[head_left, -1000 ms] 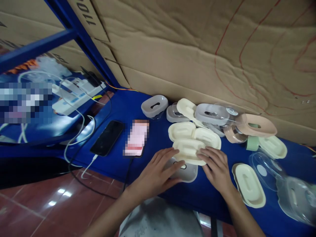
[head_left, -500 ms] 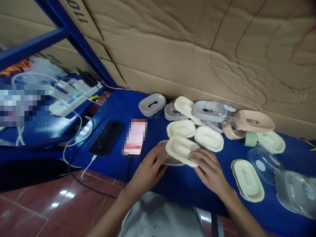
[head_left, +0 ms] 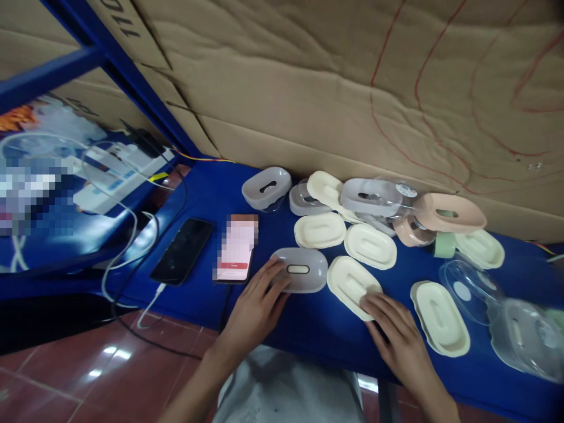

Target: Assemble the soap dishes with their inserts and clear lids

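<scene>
Near the table's front edge, my left hand (head_left: 264, 294) has its fingers on the left end of a grey oval dish (head_left: 311, 272), where a cream piece shows through the slot. My right hand (head_left: 392, 323) grips the lower right end of a cream oval tray (head_left: 348, 281), fingers on top and thumb below. This tray is tilted and lies just right of the grey dish. Behind them lie two more cream trays, one on the left (head_left: 320, 230) and one on the right (head_left: 371, 245).
A black phone (head_left: 181, 251) and a lit phone (head_left: 238, 249) lie at left, near cables and a power strip (head_left: 118, 176). Grey and peach dishes (head_left: 452, 212) line the cardboard wall (head_left: 273, 88). Cream trays (head_left: 440, 319) and clear lids (head_left: 471, 291) lie at right.
My right hand has moved right with the cream tray, away from above the grey dish. The grey dish now shows fully beside my left hand's fingers. The view has shifted slightly.
</scene>
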Motion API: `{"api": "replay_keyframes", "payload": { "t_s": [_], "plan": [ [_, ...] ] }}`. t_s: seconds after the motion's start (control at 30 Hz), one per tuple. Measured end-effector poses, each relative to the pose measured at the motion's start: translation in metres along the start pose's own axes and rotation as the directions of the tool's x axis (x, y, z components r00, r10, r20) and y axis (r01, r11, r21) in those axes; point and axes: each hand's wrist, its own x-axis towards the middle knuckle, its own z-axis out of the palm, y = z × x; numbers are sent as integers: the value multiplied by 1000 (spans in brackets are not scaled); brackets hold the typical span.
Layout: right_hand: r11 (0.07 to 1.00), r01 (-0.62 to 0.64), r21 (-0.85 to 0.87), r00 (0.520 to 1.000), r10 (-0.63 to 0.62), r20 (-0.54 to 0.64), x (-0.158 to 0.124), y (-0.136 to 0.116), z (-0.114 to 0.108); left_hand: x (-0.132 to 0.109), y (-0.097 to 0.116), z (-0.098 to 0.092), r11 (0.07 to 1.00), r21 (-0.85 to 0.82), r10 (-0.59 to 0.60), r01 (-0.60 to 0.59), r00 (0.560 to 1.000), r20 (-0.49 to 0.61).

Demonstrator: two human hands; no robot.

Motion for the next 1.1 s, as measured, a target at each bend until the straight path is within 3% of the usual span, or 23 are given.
{"api": "replay_keyframes", "payload": {
  "t_s": [0.13, 0.23, 0.37, 0.5, 0.6, 0.7, 0.8, 0.93, 1.03, 1.1],
  "plan": [
    [999, -26, -27, 999, 27, 38, -3, 2, -3, 5, -3, 0, 999, 6, 40, -40, 999, 19],
    [998, 20, -55, 1000, -19, 14, 14, 11, -17, 5, -4, -3, 998, 3, 61, -61, 998, 27],
    [985, 42, -165, 994, -57, -92, 65, 34, -40, 0, -1, -4, 998, -25, 66, -66, 998, 12],
    [934, -34, -356, 973, -51, -226, 130, 70, -56, -5, 5, -2, 996, -40, 80, -80, 997, 2],
    [930, -53, -365, 976, -29, -215, 164, 101, -65, -7, 7, -1, 994, -58, 90, -90, 996, -8],
    [954, -17, -299, 980, -43, -195, 176, 115, -69, -10, 8, 1, 993, -74, 92, -94, 995, -26],
    [974, 28, -226, 953, -94, -287, 167, 96, -64, -12, 9, 5, 992, -93, 77, -80, 996, -38],
    [958, 158, -239, 904, -238, -356, 130, 27, -40, -12, 12, 11, 991, -128, -62, 49, 993, -101],
    [956, 236, -175, 933, -273, -234, 101, -20, -15, -10, 12, 14, 981, -173, -112, 86, 983, -143],
    [963, 242, -117, 949, -260, -181, 91, -37, 0, -8, 11, 15, 979, -191, -98, 72, 986, -134]
  ]
}}
